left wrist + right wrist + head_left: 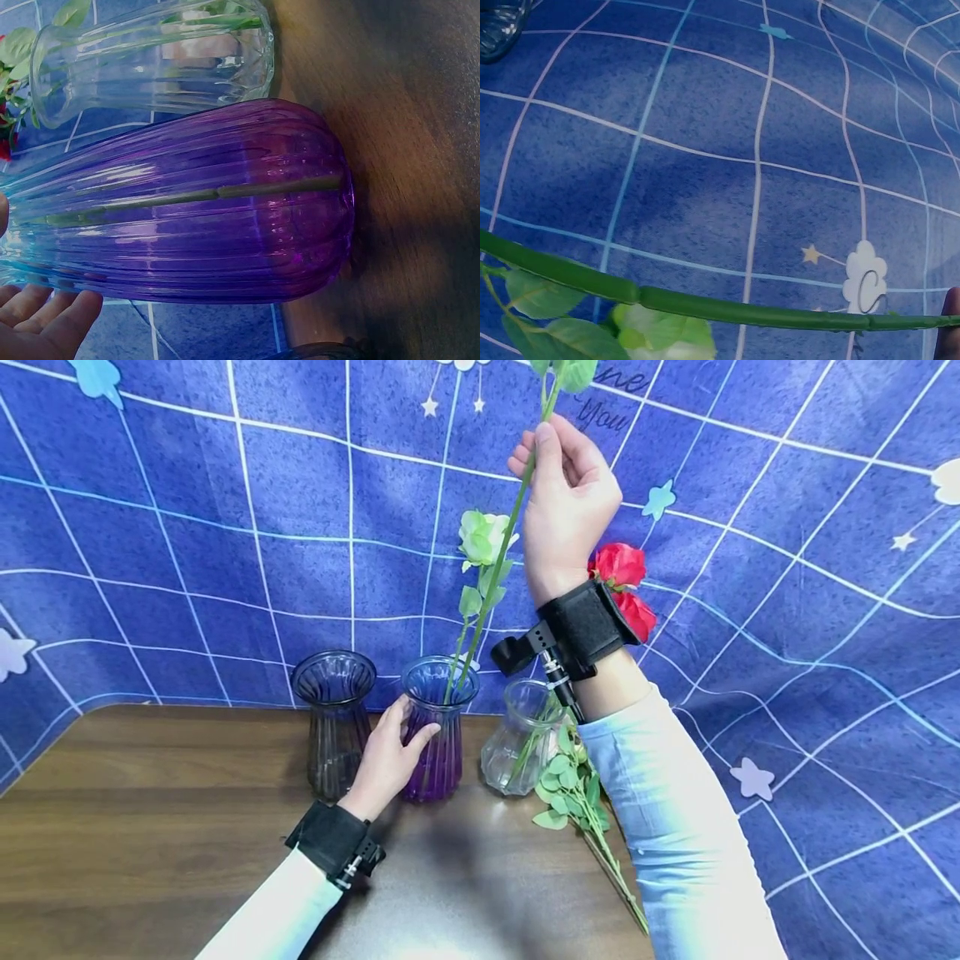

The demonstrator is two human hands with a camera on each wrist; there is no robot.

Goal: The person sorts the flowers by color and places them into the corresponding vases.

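My left hand [386, 756] grips the neck of a ribbed glass vase [435, 760], blue at the top and purple below, standing on the table. Its thumb and fingers lie on opposite sides. Raised high, my right hand [566, 497] pinches the long green stem [510, 531] of a flower whose bloom is cut off by the top of the head view. That stem runs down into the vase's mouth. A pale green-white rose [483, 537] also stands in this vase. Through the purple glass, the left wrist view shows a stem [217, 193] reaching near the bottom.
A dark grey glass vase [333, 727] stands left of the purple one. To the right is a clear vase [517, 760] with stems inside. Red roses [621, 566] show behind my right wrist. Leafy stems [577, 793] lie on the wooden table [187, 827], before a blue cloth backdrop [300, 527].
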